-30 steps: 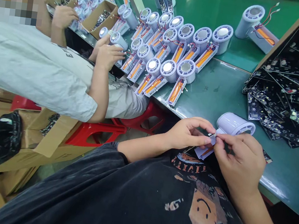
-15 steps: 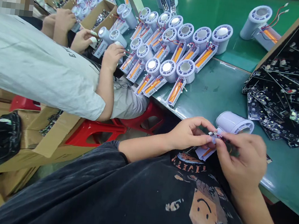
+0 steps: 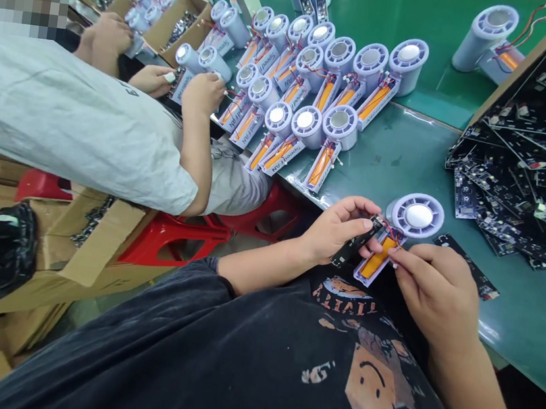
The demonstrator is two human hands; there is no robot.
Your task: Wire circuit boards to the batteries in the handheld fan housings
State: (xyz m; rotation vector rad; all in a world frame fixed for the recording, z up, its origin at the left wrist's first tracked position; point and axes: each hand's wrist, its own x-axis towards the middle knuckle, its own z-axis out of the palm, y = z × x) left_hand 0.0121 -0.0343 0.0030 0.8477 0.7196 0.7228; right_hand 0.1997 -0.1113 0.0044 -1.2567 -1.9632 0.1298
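Note:
Between my hands, at the bench's front edge, lies a lilac fan unit, its round face up and its open handle showing an orange battery. My left hand pinches a black circuit board over the left side of the handle. Thin red and dark wires run between the board and the fan. The fingertips of my right hand are closed on a small white connector at the handle's right side. Another black board lies partly behind my right hand.
Rows of fan units stand on the green bench. A box of black circuit boards spills at the right. One fan stands behind. At left, another person's hands work beside a cardboard box.
The fan unit has turned so its round face points up. My left hand now shows the black board tilted beside the handle, and my right hand has shifted slightly down.

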